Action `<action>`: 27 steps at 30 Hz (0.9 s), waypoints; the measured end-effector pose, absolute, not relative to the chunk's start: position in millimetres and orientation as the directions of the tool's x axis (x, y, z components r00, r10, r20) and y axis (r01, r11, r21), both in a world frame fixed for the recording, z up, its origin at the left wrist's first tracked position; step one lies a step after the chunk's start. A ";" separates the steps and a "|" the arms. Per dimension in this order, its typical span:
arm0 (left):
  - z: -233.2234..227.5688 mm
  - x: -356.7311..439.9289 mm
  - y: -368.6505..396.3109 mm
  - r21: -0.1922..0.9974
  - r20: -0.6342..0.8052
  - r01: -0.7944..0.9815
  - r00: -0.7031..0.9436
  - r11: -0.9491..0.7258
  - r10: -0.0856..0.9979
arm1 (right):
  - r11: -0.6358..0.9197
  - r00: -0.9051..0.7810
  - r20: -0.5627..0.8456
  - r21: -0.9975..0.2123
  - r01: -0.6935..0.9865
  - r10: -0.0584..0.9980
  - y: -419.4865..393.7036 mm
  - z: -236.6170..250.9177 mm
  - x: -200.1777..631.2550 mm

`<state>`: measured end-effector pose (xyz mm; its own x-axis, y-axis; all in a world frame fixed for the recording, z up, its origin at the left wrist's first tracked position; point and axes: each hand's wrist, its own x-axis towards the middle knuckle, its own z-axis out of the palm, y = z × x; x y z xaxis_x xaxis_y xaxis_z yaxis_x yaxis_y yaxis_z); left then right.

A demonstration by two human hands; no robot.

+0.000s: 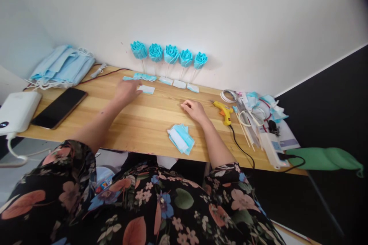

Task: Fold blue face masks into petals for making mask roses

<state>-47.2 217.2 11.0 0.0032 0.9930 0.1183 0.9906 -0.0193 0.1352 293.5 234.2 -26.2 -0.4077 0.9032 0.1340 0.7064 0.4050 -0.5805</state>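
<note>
Left hand (pixel 127 90) touching folded mask piece (pixel 146 89); right hand (pixel 194 109) apart

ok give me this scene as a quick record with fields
left hand: flat on a folded blue piece
right hand: loosely curled on the desk, holding nothing visible
near right hand: stack of blue pieces, glue gun
at wall: five blue roses
far left: masks, phone

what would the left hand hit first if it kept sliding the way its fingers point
Probably the folded blue piece right at the left hand's fingertips; it may already touch it. Beyond lie more pieces along the wall.
</note>
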 end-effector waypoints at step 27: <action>5.9 12.7 213.6 0.443 0.272 0.870 0.098 -0.215 0.957 | 0.352 -0.355 0.113 -0.579 0.735 0.928 239.1 -30.7 287.9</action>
